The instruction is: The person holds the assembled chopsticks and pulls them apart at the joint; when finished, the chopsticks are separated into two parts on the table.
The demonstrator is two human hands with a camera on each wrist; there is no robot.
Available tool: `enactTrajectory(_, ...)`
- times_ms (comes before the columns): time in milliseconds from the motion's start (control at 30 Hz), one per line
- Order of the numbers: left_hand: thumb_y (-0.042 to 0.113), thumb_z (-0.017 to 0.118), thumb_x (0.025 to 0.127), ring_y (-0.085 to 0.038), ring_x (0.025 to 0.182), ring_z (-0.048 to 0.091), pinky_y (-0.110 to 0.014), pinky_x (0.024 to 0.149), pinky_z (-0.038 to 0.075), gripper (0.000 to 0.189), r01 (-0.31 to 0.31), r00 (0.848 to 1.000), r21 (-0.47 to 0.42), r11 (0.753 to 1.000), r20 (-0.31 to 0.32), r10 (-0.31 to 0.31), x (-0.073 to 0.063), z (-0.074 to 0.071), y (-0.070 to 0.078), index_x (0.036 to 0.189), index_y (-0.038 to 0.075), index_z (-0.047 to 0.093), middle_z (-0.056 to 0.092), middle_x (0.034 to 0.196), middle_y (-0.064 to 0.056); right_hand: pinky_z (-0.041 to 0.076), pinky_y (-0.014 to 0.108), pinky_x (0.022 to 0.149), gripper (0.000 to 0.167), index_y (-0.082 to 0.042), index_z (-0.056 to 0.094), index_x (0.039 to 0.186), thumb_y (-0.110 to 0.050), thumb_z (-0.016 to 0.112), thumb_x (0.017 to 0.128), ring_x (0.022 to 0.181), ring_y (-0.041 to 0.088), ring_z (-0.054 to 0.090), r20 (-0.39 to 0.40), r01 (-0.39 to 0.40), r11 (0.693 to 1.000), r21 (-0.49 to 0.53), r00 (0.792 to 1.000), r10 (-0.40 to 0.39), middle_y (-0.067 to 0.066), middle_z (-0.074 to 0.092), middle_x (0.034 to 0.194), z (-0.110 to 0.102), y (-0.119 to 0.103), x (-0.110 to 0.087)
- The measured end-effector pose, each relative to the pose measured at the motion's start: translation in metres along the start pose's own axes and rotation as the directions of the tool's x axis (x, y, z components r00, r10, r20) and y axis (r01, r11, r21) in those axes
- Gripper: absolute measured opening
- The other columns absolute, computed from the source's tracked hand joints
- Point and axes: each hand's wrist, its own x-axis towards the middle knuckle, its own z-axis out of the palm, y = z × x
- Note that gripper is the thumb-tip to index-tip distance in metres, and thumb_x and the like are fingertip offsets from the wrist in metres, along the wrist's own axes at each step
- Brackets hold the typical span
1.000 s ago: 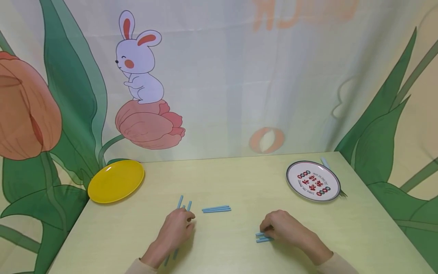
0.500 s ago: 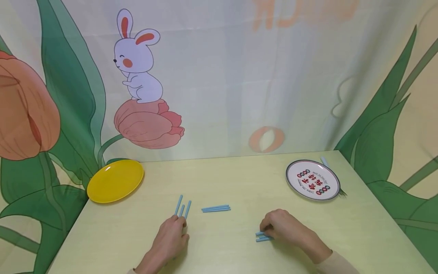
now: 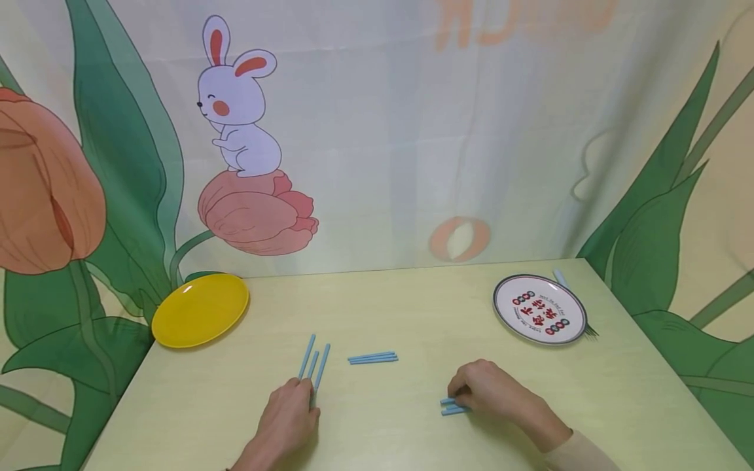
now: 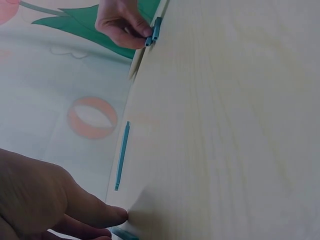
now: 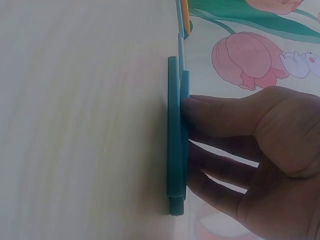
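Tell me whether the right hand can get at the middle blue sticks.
Probably yes: nothing shows between the right hand and the middle blue sticks, though it pinches other sticks it may need to release.

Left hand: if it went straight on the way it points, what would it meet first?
Likely the three blue sticks stretching out just ahead of the left hand; depth is hard to judge, so whether it touches them now is unclear.

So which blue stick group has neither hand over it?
The middle group; the left hand is over the left group, the right hand grips the right group.
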Motion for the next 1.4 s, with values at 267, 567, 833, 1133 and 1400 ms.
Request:
enactTrajectory(267, 0.008, 0.073, 0.082, -0.016, 0.067, 0.058, -0.033, 0.059, 0.052, 0.011, 0.017, 1.0, -0.019, 1.0, 0.024, -0.016, -0.001, -0.001, 0.0, 0.084, 0.002, 0.064, 0.058, 0.074, -0.004, 0.049, 0.02, 0.064, 0.012, -0.019, 0.077, 0.078, -0.007, 0.078, 0.079, 0.071, -0.004, 0.056, 0.015, -0.016, 1.0, 0.009, 1.0, 0.016, -0.012, 0.07, 0.079, -0.002, -0.002, 0.0)
enactTrajectory(567, 0.004, 0.072, 0.08, -0.015, 0.053, 0.051, -0.03, 0.046, 0.044, 0.018, 0.002, 1.0, -0.008, 1.0, -0.022, -0.002, -0.001, -0.001, 0.003, 0.068, 0.007, 0.06, 0.057, 0.062, -0.003, 0.05, 0.02, 0.066, 0.011, -0.019, 0.079, 0.08, -0.008, 0.078, 0.079, 0.073, -0.003, 0.057, 0.029, -0.032, 0.999, 0.003, 0.999, 0.032, -0.013, 0.07, 0.081, -0.001, 0.0, -0.001)
enactTrajectory(833, 0.002, 0.067, 0.082, -0.017, 0.051, 0.047, -0.03, 0.044, 0.04, 0.02, 0.029, 1.0, 0.021, 0.999, -0.001, -0.029, 0.001, -0.003, 0.005, 0.065, 0.007, 0.058, 0.051, 0.058, -0.003, 0.05, 0.021, 0.066, 0.01, -0.019, 0.079, 0.081, -0.009, 0.078, 0.079, 0.074, -0.004, 0.057, 0.031, -0.025, 1.0, -0.007, 0.999, 0.025, -0.013, 0.07, 0.081, -0.002, 0.001, 0.0)
enactTrajectory(1133, -0.001, 0.066, 0.079, -0.017, 0.053, 0.05, -0.029, 0.046, 0.042, 0.012, 0.059, 0.998, -0.057, 0.997, 0.008, -0.059, 0.001, -0.006, 0.003, 0.07, 0.006, 0.064, 0.058, 0.064, -0.004, 0.05, 0.021, 0.066, 0.01, -0.019, 0.079, 0.08, -0.009, 0.078, 0.078, 0.073, -0.004, 0.056, 0.029, -0.019, 1.0, -0.015, 0.999, 0.02, -0.013, 0.069, 0.08, -0.002, 0.0, 0.0)
enactTrajectory(1400, 0.002, 0.071, 0.079, -0.015, 0.062, 0.054, -0.03, 0.051, 0.047, 0.005, 0.071, 0.997, -0.039, 0.997, -0.012, -0.072, 0.012, -0.011, 0.004, 0.082, 0.006, 0.07, 0.064, 0.077, -0.005, 0.051, 0.023, 0.07, 0.01, -0.017, 0.077, 0.086, -0.008, 0.073, 0.083, 0.076, 0.001, 0.058, -0.02, -0.028, 0.999, -0.042, 0.999, 0.028, -0.012, 0.069, 0.082, -0.006, 0.0, 0.001)
